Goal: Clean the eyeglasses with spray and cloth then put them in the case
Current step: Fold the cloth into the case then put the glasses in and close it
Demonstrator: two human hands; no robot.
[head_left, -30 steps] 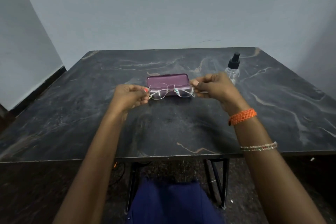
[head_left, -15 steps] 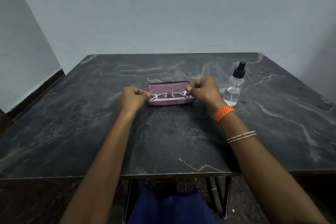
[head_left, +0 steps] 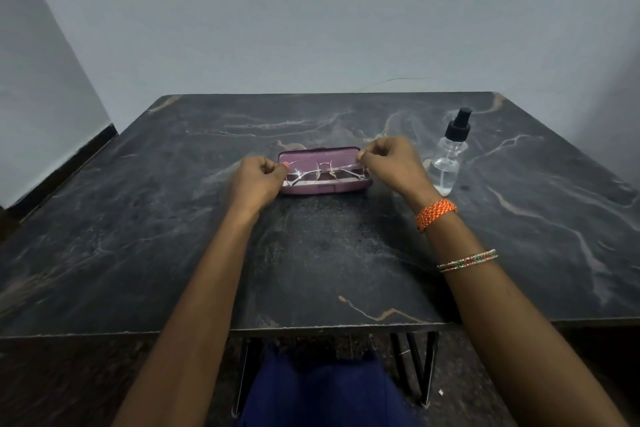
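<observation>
Thin metal-framed eyeglasses sit low over the open purple case at the middle of the dark marble table. My left hand pinches the frame's left end. My right hand pinches its right end. A pale strip, perhaps a cloth, shows inside the case under the lenses. Whether the frame rests in the case or hovers just above it I cannot tell. A clear spray bottle with a black nozzle stands upright just right of my right hand.
Grey walls rise behind the table and to the left. The table's front edge runs above my lap, with black metal legs below it.
Both hands carried the eyeglasses away from me, from in front of the case to over and down onto it. The spray bottle has stayed where it was.
</observation>
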